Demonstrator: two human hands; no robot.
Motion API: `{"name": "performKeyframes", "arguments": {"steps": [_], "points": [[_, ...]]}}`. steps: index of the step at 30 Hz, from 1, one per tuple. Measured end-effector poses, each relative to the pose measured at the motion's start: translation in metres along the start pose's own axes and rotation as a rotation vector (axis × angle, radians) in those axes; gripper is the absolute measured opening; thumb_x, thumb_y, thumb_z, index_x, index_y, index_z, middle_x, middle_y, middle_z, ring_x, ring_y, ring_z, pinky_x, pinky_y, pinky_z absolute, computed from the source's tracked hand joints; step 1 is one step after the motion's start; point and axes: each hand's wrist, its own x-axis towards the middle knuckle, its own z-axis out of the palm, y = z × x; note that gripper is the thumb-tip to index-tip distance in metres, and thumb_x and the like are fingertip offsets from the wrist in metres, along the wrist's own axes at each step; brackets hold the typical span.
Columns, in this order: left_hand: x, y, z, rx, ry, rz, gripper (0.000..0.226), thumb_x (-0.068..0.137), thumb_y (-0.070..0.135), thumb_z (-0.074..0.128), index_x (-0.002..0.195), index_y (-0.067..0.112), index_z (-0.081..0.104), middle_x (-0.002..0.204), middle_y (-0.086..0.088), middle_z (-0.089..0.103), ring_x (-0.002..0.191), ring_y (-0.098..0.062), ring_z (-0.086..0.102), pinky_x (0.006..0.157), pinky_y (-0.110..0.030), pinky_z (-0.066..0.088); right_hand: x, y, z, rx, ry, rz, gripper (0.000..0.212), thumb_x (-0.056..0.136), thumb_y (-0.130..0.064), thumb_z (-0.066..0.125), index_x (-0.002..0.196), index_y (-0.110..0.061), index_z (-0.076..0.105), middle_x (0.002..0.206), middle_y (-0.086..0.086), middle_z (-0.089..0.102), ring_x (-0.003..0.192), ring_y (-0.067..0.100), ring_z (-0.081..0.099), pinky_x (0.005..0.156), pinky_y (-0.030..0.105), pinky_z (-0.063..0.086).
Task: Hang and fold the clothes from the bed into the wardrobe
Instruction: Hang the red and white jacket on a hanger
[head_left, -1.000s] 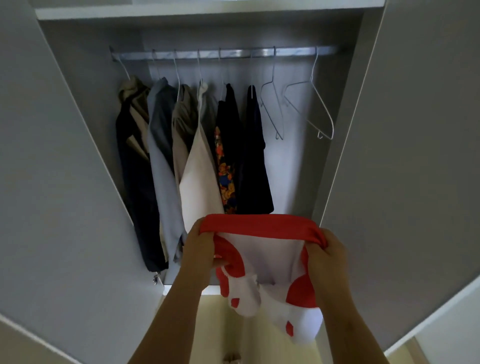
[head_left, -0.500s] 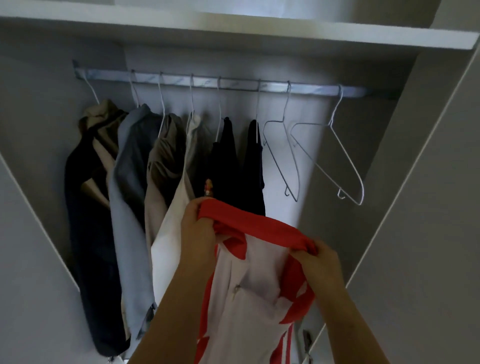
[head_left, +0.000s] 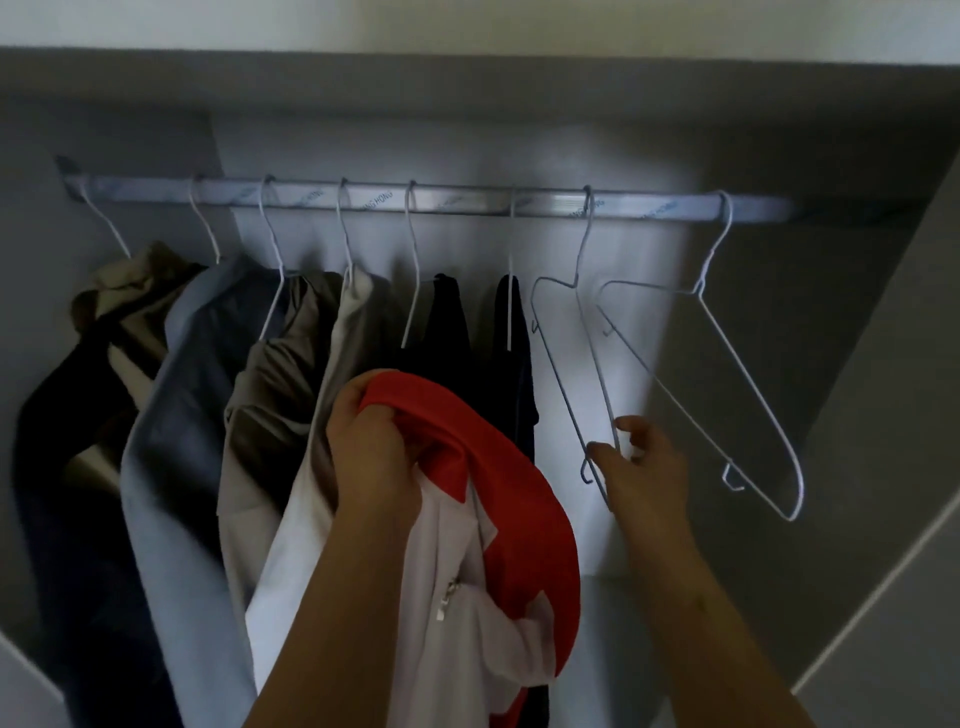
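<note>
My left hand (head_left: 371, 457) is shut on the bunched waistband of a red and white garment (head_left: 498, 525), held up in front of the hanging clothes; its white part with a zip hangs down over my forearm. My right hand (head_left: 641, 473) has let go of the garment and is at the lower end of the nearer empty wire hanger (head_left: 576, 374). Thumb and forefinger sit on either side of the wire with a small gap. A second empty hanger (head_left: 727, 374) hangs further right. Both hook on the metal rail (head_left: 467, 200).
Several garments hang on the rail's left: a dark and beige one (head_left: 78, 415), a blue-grey shirt (head_left: 182, 415), a grey one (head_left: 275, 395), a white one (head_left: 348, 332) and two dark ones (head_left: 483, 343). The wardrobe's right wall (head_left: 857, 364) is close behind the empty hangers.
My right hand released the red waistband and moved right and up to the nearer empty hanger. My left hand raised the garment, now bunched. The view has tilted upward towards the rail.
</note>
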Motion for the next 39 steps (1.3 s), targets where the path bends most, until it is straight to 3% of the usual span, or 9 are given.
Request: {"name": "performKeyframes", "arguments": {"steps": [3, 5, 8, 10, 14, 19, 27, 35, 39], "points": [[0.015, -0.002, 0.016, 0.024, 0.011, 0.021, 0.032, 0.091, -0.003, 0.036, 0.084, 0.024, 0.051, 0.078, 0.002, 0.055, 0.067, -0.011, 0.055, 0.044, -0.015, 0.05, 0.032, -0.002, 0.012, 0.032, -0.129, 0.023, 0.052, 0.084, -0.016, 0.066, 0.129, -0.02, 0.041, 0.123, 0.005, 0.045, 0.102, 0.019, 0.051, 0.082, 0.028, 0.043], [0.026, -0.007, 0.025, 0.011, 0.052, 0.03, 0.03, 0.092, -0.001, 0.036, 0.081, 0.023, 0.051, 0.072, 0.003, 0.058, 0.062, -0.011, 0.057, 0.041, -0.014, 0.048, 0.051, -0.001, 0.02, 0.094, -0.209, 0.045, 0.046, 0.087, -0.012, 0.062, 0.127, -0.022, 0.04, 0.104, 0.004, 0.054, 0.08, 0.013, 0.058, 0.063, 0.019, 0.045], [0.04, -0.019, 0.032, -0.085, 0.135, 0.018, 0.029, 0.095, 0.008, 0.035, 0.078, 0.021, 0.055, 0.049, 0.01, 0.063, 0.045, -0.003, 0.061, 0.04, -0.013, 0.046, 0.07, 0.001, 0.024, 0.109, -0.229, 0.044, 0.009, 0.091, -0.012, 0.055, 0.099, -0.015, 0.058, 0.061, -0.004, 0.057, 0.041, 0.0, 0.048, 0.037, 0.012, 0.034], [0.047, -0.024, 0.033, -0.129, 0.169, 0.028, 0.03, 0.093, 0.008, 0.037, 0.077, 0.021, 0.058, 0.048, 0.011, 0.063, 0.043, -0.001, 0.06, 0.043, -0.014, 0.047, 0.079, 0.001, 0.025, 0.115, -0.214, 0.022, 0.017, 0.091, -0.014, 0.053, 0.078, -0.014, 0.062, 0.041, -0.012, 0.046, 0.032, 0.001, 0.039, 0.034, 0.013, 0.03], [0.056, -0.031, 0.034, -0.159, 0.176, 0.043, 0.03, 0.09, 0.005, 0.038, 0.077, 0.021, 0.061, 0.05, 0.009, 0.064, 0.045, -0.003, 0.061, 0.045, -0.015, 0.049, 0.09, -0.009, 0.026, 0.122, -0.141, -0.027, 0.027, 0.093, -0.021, 0.05, 0.07, -0.008, 0.055, 0.049, 0.0, 0.035, 0.04, 0.009, 0.029, 0.039, 0.019, 0.027], [0.054, -0.033, 0.036, -0.148, 0.177, 0.022, 0.03, 0.093, 0.007, 0.035, 0.076, 0.02, 0.056, 0.047, 0.011, 0.062, 0.043, 0.0, 0.059, 0.043, -0.013, 0.046, 0.079, -0.014, 0.021, 0.156, -0.092, -0.082, 0.029, 0.093, -0.02, 0.052, 0.067, -0.006, 0.052, 0.047, -0.001, 0.031, 0.031, 0.004, 0.026, 0.032, 0.014, 0.026], [0.024, -0.026, 0.016, 0.08, 0.006, 0.011, 0.022, 0.092, 0.011, 0.042, 0.084, 0.022, 0.058, 0.065, 0.005, 0.064, 0.058, -0.007, 0.061, 0.054, -0.02, 0.05, 0.02, 0.005, 0.002, 0.159, -0.002, -0.106, 0.037, 0.091, -0.02, 0.054, 0.077, 0.013, 0.048, 0.051, 0.006, 0.031, 0.045, 0.012, 0.029, 0.048, 0.024, 0.031], [-0.039, -0.019, -0.019, 0.251, -0.177, -0.059, 0.027, 0.089, 0.008, 0.046, 0.087, 0.032, 0.058, 0.095, -0.005, 0.062, 0.081, -0.018, 0.06, 0.073, -0.038, 0.053, -0.076, 0.046, -0.036, 0.099, 0.124, -0.028, 0.037, 0.089, -0.019, 0.057, 0.054, -0.009, 0.049, 0.04, -0.005, 0.036, 0.041, 0.011, 0.038, 0.05, 0.027, 0.037], [-0.071, -0.02, -0.033, 0.25, -0.261, -0.132, 0.028, 0.091, 0.006, 0.043, 0.095, 0.029, 0.059, 0.073, 0.013, 0.065, 0.062, -0.005, 0.063, 0.058, -0.026, 0.052, -0.117, 0.059, -0.062, 0.012, 0.277, -0.127, 0.046, 0.089, -0.015, 0.058, 0.047, -0.016, 0.039, 0.04, -0.008, 0.034, 0.04, 0.005, 0.031, 0.042, 0.016, 0.027]]}}
